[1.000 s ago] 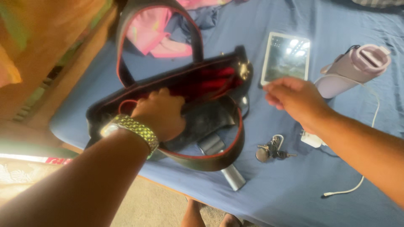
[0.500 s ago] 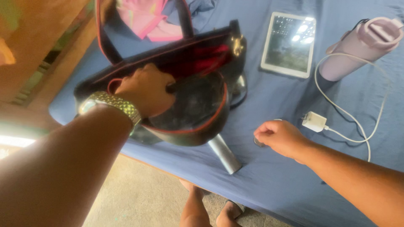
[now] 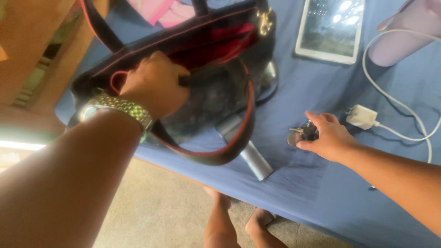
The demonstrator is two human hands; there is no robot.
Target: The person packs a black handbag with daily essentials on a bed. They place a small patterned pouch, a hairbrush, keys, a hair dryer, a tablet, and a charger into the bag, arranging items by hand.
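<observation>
- Keys [image 3: 304, 133] sit pinched in my right hand [image 3: 327, 138], just above the blue bedsheet [image 3: 321, 193] near its front edge.
- My left hand [image 3: 154, 85], with a metal wristwatch [image 3: 117, 108], is closed on the rim of the black handbag [image 3: 216, 96], whose red lining shows.
- Between both hands I see a silver cylinder [image 3: 248, 154] under the bag's strap.
- Beyond the keys lie a white charger plug [image 3: 362, 116] with cable, a tablet [image 3: 331, 28] and a lilac bottle [image 3: 409, 32].
</observation>
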